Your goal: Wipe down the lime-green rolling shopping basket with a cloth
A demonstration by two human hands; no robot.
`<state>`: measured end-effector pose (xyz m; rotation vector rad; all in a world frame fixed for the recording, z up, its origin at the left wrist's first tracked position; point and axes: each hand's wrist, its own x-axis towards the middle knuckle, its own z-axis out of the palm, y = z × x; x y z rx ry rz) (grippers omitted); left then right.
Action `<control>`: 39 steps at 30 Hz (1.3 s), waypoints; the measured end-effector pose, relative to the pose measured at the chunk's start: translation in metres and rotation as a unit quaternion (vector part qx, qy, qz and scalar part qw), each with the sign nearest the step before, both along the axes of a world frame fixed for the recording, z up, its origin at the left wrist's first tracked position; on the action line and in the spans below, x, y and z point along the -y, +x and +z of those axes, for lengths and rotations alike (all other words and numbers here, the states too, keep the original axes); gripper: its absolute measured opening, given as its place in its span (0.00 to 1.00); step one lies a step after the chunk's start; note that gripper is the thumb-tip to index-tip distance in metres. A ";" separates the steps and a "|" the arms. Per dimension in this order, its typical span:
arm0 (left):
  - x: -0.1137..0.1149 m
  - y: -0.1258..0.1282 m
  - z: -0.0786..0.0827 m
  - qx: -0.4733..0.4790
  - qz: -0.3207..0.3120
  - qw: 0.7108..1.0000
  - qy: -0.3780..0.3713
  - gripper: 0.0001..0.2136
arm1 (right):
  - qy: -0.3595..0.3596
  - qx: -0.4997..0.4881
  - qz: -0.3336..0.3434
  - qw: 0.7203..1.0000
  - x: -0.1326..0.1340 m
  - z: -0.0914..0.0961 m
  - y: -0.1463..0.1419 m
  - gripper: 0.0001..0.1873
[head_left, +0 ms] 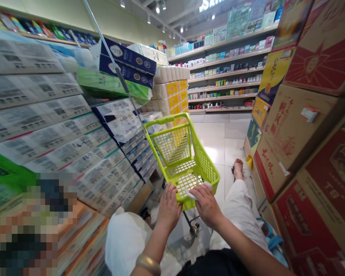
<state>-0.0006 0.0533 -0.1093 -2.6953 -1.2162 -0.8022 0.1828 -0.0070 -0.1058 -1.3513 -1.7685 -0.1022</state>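
Cart (181,168), latticed green plastic, white cloth (191,195) under right hand (205,200)

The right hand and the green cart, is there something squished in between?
Yes, the head view shows something white, maybe a cloth or tissue, between the right hand and the green cart.
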 end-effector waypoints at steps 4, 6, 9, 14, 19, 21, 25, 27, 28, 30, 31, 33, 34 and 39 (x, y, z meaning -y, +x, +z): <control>0.001 -0.001 -0.001 -0.015 0.011 1.000 0.005 0.19 | 0.016 0.010 0.006 1.000 -0.002 -0.001 0.005 0.23; 0.001 0.001 -0.003 -0.018 0.020 1.000 0.009 0.20 | 0.022 0.012 0.002 1.000 -0.002 -0.001 0.006 0.23; 0.000 0.004 -0.005 -0.012 0.026 1.000 0.011 0.21 | 0.021 0.019 -0.005 1.000 -0.002 0.000 0.007 0.22; -0.002 0.013 -0.001 -0.008 0.008 1.000 0.008 0.21 | 0.010 0.025 -0.033 0.999 -0.002 0.001 0.011 0.21; -0.003 0.018 0.003 -0.021 -0.001 1.000 0.000 0.20 | 0.016 0.026 -0.049 0.998 -0.003 -0.003 0.016 0.23; -0.005 0.019 0.003 -0.021 -0.005 1.000 -0.005 0.20 | 0.018 0.035 -0.042 0.998 -0.003 -0.004 0.021 0.22; -0.009 0.022 0.001 -0.015 -0.017 1.000 -0.016 0.20 | 0.023 0.037 -0.057 0.997 -0.001 -0.006 0.038 0.21; -0.009 0.025 0.001 -0.009 -0.023 1.000 -0.016 0.20 | 0.019 0.033 -0.070 0.997 0.000 -0.006 0.047 0.20; -0.009 0.027 0.001 -0.006 -0.025 1.000 -0.015 0.20 | 0.018 0.031 -0.075 0.997 0.001 -0.007 0.050 0.20; -0.008 0.031 0.001 0.000 -0.027 1.000 -0.015 0.21 | 0.017 0.023 -0.082 0.996 0.001 -0.008 0.055 0.20; -0.007 0.033 0.001 0.002 -0.028 1.000 -0.015 0.20 | 0.017 0.017 -0.086 0.996 0.000 -0.008 0.055 0.21; -0.007 0.036 0.000 0.008 -0.028 0.999 -0.017 0.20 | 0.016 0.000 -0.098 0.995 -0.002 -0.008 0.050 0.21; -0.008 0.037 0.000 0.012 -0.028 0.999 -0.017 0.20 | 0.016 -0.010 -0.104 0.994 -0.003 -0.007 0.045 0.21; -0.014 0.036 -0.005 0.035 -0.044 0.998 0.003 0.19 | -0.006 0.002 -0.050 0.999 -0.009 0.000 0.001 0.19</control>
